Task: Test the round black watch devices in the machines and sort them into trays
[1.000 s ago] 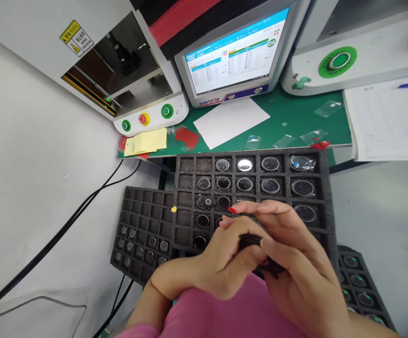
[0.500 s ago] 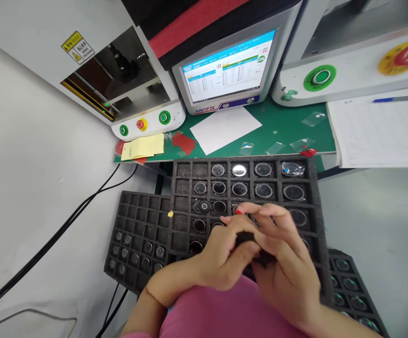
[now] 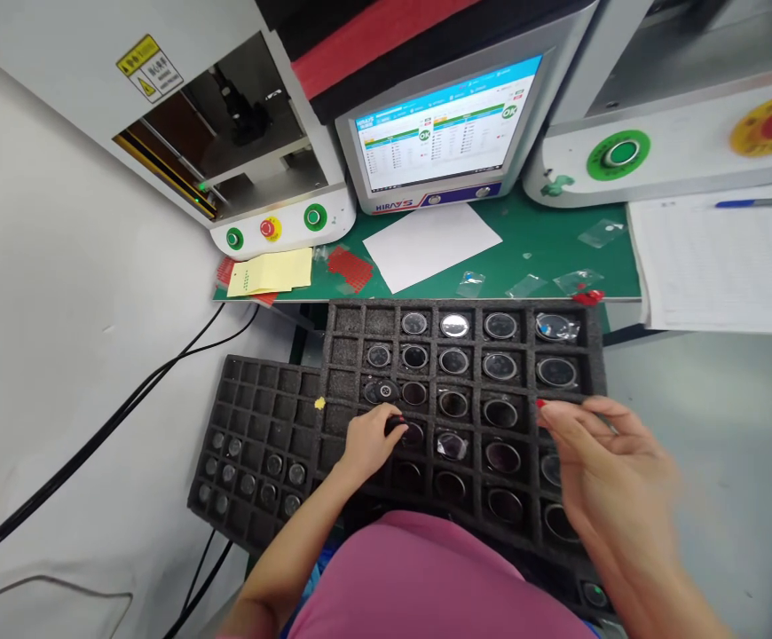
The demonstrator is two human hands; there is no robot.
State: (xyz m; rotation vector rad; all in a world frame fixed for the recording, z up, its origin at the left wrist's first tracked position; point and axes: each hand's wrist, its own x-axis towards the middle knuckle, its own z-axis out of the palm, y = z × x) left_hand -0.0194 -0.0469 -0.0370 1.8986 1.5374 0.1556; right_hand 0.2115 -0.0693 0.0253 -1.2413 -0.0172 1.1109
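My left hand (image 3: 369,444) is closed on a small dark watch body (image 3: 394,424), mostly hidden by the fingers, over the left part of the large black foam tray (image 3: 344,355). Just behind that hand, another watch body (image 3: 386,390) lies tilted in its cell, a round marked face upward. Many other cells hold round, dark-glassed watch bodies (image 3: 453,361). Above the tray's right edge, my right hand (image 3: 616,479) is slightly blurred, its thumb and fingers pinched together. Red shows at its fingertips; whether anything is held there I cannot make out.
A second foam tray (image 3: 240,399) with small round pieces sits lower left. Behind, the green bench (image 3: 546,240) carries white paper (image 3: 432,244), yellow slips (image 3: 271,272), clear film scraps (image 3: 471,283) and red bits (image 3: 587,297). A monitor (image 3: 452,124) stands between machines with buttons.
My hands were together over the tray and have moved apart, the left to the left with the watch body, the right to the right. A second OK mark now shows on the monitor.
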